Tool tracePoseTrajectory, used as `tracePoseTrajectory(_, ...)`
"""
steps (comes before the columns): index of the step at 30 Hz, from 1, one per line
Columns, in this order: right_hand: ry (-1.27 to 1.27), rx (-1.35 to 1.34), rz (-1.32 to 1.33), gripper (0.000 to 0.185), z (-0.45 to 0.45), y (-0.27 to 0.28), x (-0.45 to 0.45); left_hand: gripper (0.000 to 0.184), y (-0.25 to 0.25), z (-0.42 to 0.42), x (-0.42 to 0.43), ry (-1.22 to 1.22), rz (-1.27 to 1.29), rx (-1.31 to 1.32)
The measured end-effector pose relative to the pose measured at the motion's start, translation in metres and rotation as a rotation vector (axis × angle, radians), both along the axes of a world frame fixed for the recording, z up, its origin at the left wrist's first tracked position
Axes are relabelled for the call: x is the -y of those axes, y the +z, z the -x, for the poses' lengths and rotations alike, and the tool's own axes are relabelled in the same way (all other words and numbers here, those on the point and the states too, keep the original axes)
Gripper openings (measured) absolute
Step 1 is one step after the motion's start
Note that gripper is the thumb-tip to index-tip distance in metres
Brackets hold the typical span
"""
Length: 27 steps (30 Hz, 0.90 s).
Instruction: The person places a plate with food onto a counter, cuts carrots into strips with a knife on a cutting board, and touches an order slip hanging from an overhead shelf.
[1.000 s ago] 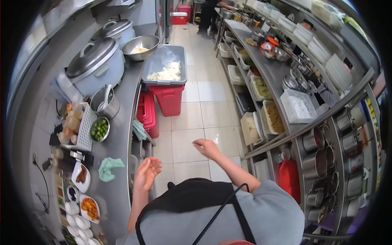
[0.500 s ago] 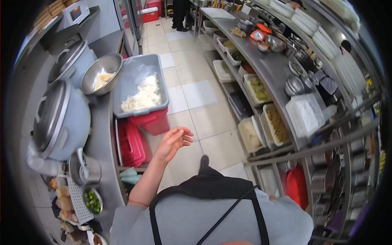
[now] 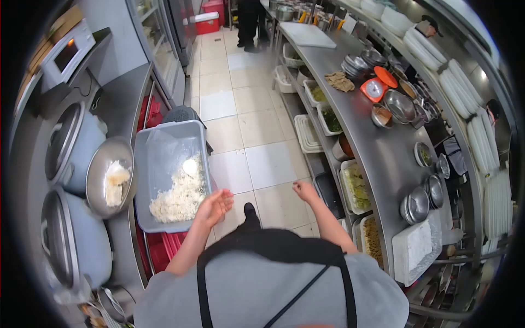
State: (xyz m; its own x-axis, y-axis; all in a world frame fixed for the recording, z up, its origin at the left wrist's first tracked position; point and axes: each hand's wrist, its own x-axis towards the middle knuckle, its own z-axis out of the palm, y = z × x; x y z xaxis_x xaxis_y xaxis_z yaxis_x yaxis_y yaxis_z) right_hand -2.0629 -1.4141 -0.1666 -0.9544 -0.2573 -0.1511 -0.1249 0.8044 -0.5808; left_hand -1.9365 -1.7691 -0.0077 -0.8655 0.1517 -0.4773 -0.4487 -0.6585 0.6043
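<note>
While the left hand, loosely spread, hangs near the tub, its rice lies left of that hand; the right hand, well apart, is curled, contents unclear.

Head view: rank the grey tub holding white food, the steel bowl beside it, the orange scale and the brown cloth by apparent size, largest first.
1. Grey tub
2. Steel bowl
3. Orange scale
4. Brown cloth
True sizes unsure: distances differ.
</note>
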Motion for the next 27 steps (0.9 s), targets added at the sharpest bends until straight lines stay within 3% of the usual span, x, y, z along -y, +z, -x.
tracePoseTrajectory(3, -0.071, 0.093, 0.031, 0.033, 0.059, 0.003, 0.001, 0.024, -0.008, 0.104, 0.025, 0.037, -0.172, 0.114)
tracePoseTrajectory(6, -0.015, 0.27, -0.279, 0.033, 0.095, -0.032, -0.052, 0.026, 0.005, 0.223, 0.024, -0.092, -0.139, 0.025)
tracePoseTrajectory(8, -0.107, 0.296, -0.328, 0.032, 0.105, -0.082, -0.109, 0.027, 0.01, 0.308, 0.017, -0.178, -0.096, -0.025)
tracePoseTrajectory(9, -0.259, 0.32, -0.324, 0.033, 0.104, -0.061, -0.115, 0.027, 0.008, 0.352, 0.013, -0.269, -0.036, -0.087)
tracePoseTrajectory(10, -0.21, 0.448, -0.482, 0.035, 0.113, -0.093, -0.142, 0.027, 0.0, 0.39, 0.016, -0.361, 0.024, -0.151)
tracePoseTrajectory(13, -0.334, 0.659, -0.538, 0.035, 0.173, -0.095, -0.146, 0.027, -0.042, 0.497, 0.037, -0.41, -0.083, 0.003)
tracePoseTrajectory(15, -0.135, 0.709, -0.615, 0.034, 0.237, -0.113, -0.144, 0.028, -0.078, 0.541, 0.061, -0.338, 0.035, 0.037)
tracePoseTrajectory(18, 0.173, 0.753, -0.691, 0.033, 0.367, -0.134, -0.095, 0.032, -0.152, 0.591, 0.129, -0.096, 0.319, 0.279)
tracePoseTrajectory(19, 0.152, 0.564, -0.502, 0.03, 0.424, -0.048, -0.043, 0.032, -0.174, 0.596, 0.152, -0.066, 0.401, 0.363)
tracePoseTrajectory(20, 0.258, 0.501, -0.688, 0.03, 0.485, -0.198, -0.055, 0.032, -0.183, 0.599, 0.172, -0.037, 0.482, 0.447)
tracePoseTrajectory(22, 0.221, 0.338, -0.478, 0.031, 0.608, -0.096, 0.042, 0.031, -0.189, 0.6, 0.209, 0.026, 0.505, 0.56)
tracePoseTrajectory(23, 0.207, 0.202, -0.386, 0.03, 0.663, -0.076, 0.082, 0.031, -0.193, 0.602, 0.224, 0.065, 0.481, 0.578)
tracePoseTrajectory(27, 0.185, 0.122, -0.172, 0.029, 0.85, -0.054, 0.212, 0.028, -0.25, 0.614, 0.28, 0.156, 0.543, 0.681)
